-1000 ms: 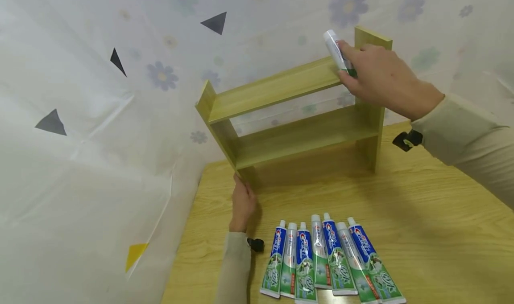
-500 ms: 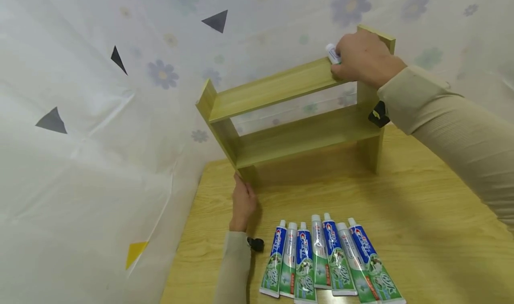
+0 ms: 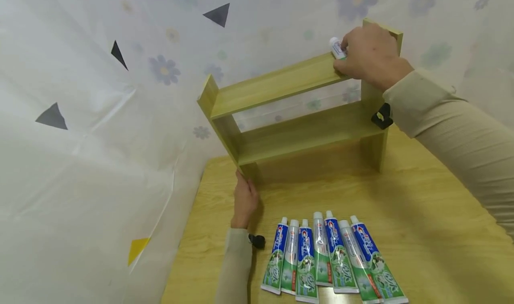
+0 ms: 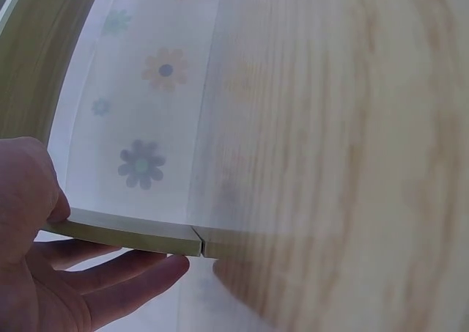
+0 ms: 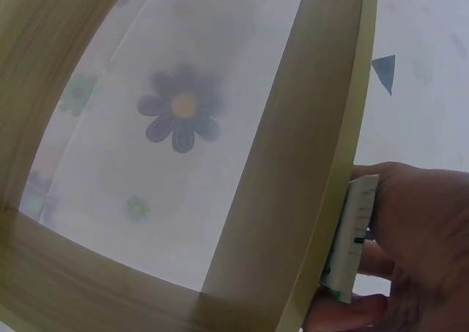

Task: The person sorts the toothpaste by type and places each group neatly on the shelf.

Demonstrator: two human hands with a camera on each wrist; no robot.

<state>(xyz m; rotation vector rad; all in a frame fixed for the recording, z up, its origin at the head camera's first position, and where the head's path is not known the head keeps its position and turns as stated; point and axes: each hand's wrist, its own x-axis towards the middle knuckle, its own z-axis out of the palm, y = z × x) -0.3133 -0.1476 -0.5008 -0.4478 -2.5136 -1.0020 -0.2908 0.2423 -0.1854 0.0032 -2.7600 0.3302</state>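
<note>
A two-tier wooden shelf [image 3: 277, 88] stands tilted in the head view, against the back wall. At its lower left corner my left hand [image 3: 246, 203] holds the side panel. In the left wrist view, that panel's edge [image 4: 132, 233] lies between thumb and fingers. Over the right end of the top board, my right hand [image 3: 373, 52] grips a toothpaste tube [image 3: 337, 48], white cap pointing up and left. The tube's lower part is hidden by the hand. From the right wrist, the tube's flat crimped end [image 5: 355, 233] shows right beside the board's edge.
Several toothpaste tubes [image 3: 306, 264], blue-green and silver-green, lie in a row on the wooden table [image 3: 425, 232] in front of the shelf. Flower-patterned sheeting [image 3: 120, 161] covers the wall behind and at the left.
My right hand has reached forward and brought the toothpaste tube down onto the right end of the top board. The left hand keeps its hold on the shelf.
</note>
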